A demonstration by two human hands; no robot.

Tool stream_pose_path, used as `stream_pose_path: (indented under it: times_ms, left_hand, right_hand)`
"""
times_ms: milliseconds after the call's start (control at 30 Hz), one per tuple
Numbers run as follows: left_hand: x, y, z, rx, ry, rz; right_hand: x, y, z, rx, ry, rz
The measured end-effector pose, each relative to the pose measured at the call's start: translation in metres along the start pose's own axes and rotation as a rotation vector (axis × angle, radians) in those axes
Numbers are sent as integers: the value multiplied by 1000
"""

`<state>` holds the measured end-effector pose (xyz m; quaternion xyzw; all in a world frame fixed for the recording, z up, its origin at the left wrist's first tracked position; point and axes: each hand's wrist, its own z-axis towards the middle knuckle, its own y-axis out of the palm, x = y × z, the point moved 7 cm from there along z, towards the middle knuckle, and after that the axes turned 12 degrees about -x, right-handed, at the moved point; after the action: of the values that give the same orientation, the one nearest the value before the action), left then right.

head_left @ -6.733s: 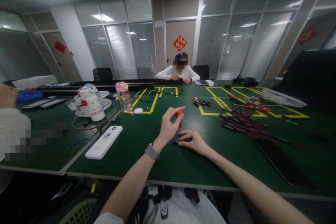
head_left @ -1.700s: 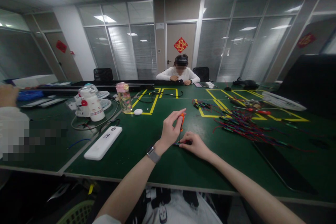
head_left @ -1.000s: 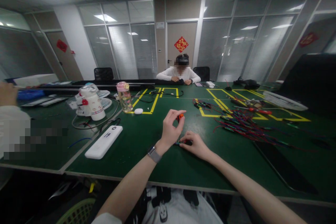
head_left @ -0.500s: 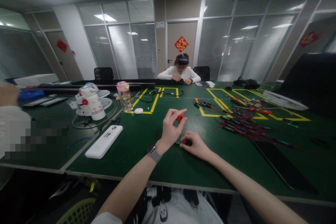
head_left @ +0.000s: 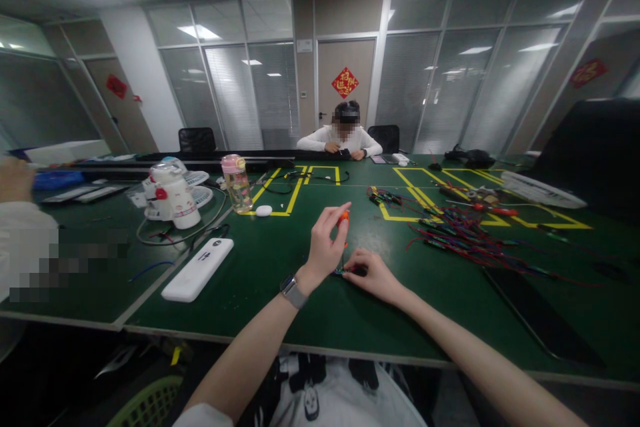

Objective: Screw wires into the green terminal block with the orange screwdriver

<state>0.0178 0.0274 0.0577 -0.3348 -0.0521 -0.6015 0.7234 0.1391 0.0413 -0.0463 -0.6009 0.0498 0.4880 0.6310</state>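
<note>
**Orange screwdriver point(head_left: 343, 217) upright over a small circuit board point(head_left: 339, 271)**

Head view: since the earliest frame, the right hand point(head_left: 375, 275) has drawn its spread fingers into a pinch on the small circuit board, just below the frame's centre. The left hand point(head_left: 325, 243) has shifted only slightly, its fingers curled round the plastic handle of the orange screwdriver.

The green tabletop point(head_left: 240, 313) looks smooth and faintly glossy, marked with rectangles of yellow tape point(head_left: 287, 197). Behind it, at upper centre, a white-sleeved person point(head_left: 343, 139) sits before a pale door point(head_left: 325, 60) bearing a red diamond sign point(head_left: 345, 83), between glass partitions point(head_left: 230, 90).

Thin red and dark wires point(head_left: 465, 240) tangle at centre right. At left are a rounded white slab point(head_left: 197, 273) and a transparent, pink-lidded bottle point(head_left: 237, 190).
</note>
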Motion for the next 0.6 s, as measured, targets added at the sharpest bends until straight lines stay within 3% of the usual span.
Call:
stream_pose_path:
  times_ms: [367, 600]
  left_hand:
    - [-1, 4, 0, -55, 6, -47]
    - [0, 2, 1, -1, 15, 33]
  right_hand:
    - [-5, 0, 0, -34, -24, 8]
    - [-4, 0, 0, -31, -29, 21]
